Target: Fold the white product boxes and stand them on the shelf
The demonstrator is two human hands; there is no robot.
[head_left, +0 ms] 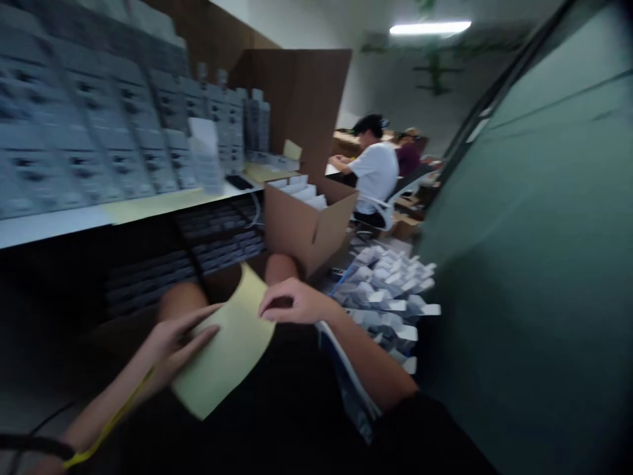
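The left forearm (123,389) slants in from the near left, its left hand (180,340) reaching rightward with thumb and fingers extended in a loose pinch. The right forearm (366,353) rises from the near right; the right hand (297,303) points left, fingers curled toward the thumb. Bare knees (281,267) show beyond.

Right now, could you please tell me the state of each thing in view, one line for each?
Sheet: slightly curved, held by both hands
Left hand: gripping the sheet's left side
Right hand: pinching its right edge
Carton: top open, partly filled with white items
Table boxes: upright, in rows
Right-side boxes: end flaps open
Chair: occupied
Lamp: lit
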